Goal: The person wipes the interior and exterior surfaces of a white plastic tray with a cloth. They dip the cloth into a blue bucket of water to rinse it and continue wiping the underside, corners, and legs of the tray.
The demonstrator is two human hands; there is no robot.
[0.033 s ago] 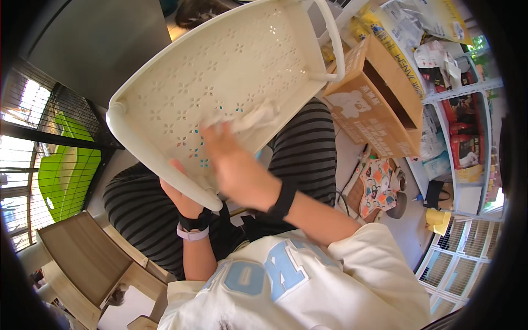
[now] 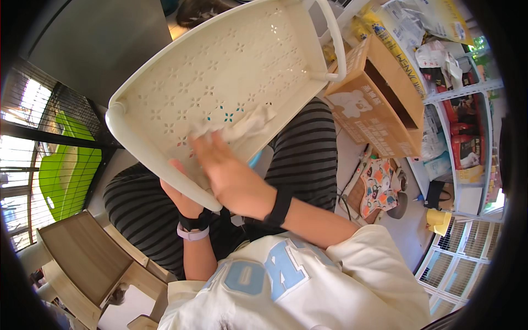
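Observation:
A cream plastic shelf tray (image 2: 220, 60), pierced with flower-shaped holes, is tilted over my lap. My left hand (image 2: 186, 199) grips its near left rim, the thumb over the edge and the other fingers hidden by the tray. Inside, my right hand (image 2: 228, 173) presses a crumpled white cloth (image 2: 250, 124) on the perforated base, near the left end. Part of the cloth trails out to the right of the fingers. At the far right end of the tray rises a looped handle (image 2: 334, 38).
Right of the tray stands an open cardboard box (image 2: 374, 99), with shelves of bags (image 2: 467, 132) behind. A patterned cloth item (image 2: 378, 184) lies on the floor. A wire cage (image 2: 27, 143) and green plastic panel (image 2: 69, 165) are left; wooden furniture (image 2: 82, 253) is lower left. Brown fur (image 2: 201, 12) shows beyond the tray.
My right hand has slid a little left and toward me along the tray base with the cloth. My left hand and the tray have barely moved.

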